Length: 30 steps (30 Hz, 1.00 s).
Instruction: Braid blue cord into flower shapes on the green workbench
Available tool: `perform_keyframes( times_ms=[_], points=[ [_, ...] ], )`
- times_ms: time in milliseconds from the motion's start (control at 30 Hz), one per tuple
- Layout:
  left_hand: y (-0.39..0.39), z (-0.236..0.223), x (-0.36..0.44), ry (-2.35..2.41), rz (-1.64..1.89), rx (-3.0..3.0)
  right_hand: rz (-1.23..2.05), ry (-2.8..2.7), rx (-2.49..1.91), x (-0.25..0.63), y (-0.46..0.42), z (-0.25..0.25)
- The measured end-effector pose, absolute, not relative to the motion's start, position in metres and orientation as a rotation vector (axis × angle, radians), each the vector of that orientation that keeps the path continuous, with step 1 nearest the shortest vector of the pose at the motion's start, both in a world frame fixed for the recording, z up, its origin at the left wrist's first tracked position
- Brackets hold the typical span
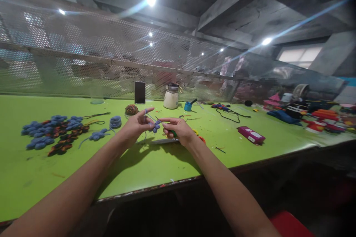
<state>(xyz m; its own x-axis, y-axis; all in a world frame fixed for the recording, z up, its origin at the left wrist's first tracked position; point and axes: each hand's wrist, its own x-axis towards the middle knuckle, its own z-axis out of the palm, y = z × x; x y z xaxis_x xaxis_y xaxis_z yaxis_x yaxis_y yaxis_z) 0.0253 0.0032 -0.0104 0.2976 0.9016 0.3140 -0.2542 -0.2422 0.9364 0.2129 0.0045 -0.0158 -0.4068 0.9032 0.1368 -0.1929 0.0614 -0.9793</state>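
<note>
Hands (131,130) partly closed, the left (131,130) pinches a small, knobbly, violet-blue yarn piece (156,127), the right (181,130) a green-handled tool (174,133).

Bare Middle Front, Crowded Left Side

Between the left forearm (83,181) and the right forearm (228,181), the near part of the counter (125,181) is bare. Below the right hand's fingers (171,120), a scissors blade (164,141) blocks a low path. To the left, crocheted flowers (39,127) and a blue yarn coil (115,121) leave only narrow gaps. Behind the hands stand a phone (139,92) and a jug (171,99), with the mesh panel (111,59) farther back. To the right, a wide lane reaches the purple box (250,135), where only a thin dark stick (220,150) lies.
</note>
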Motion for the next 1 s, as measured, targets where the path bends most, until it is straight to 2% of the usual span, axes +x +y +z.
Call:
perform_keyframes(
  times_ms=[200, 533, 800, 1000],
  points=[
    [0.0, -0.009, 0.025, 0.637, 1.228, 1.4, 1.512, -1.44, -0.762, 0.211, 0.001, -0.013],
    [0.005, -0.012, 0.028, 0.797, 1.153, 1.581, 1.336, -1.562, -0.835, 0.208, 0.004, -0.016],
    [0.005, -0.014, 0.024, 0.772, 1.095, 1.462, 1.237, -1.591, -0.843, 0.204, 0.005, -0.017],
    [-0.002, -0.004, 0.022, 0.649, 1.045, 1.281, 1.347, -1.593, -0.719, 0.212, -0.002, -0.012]
  ],
)
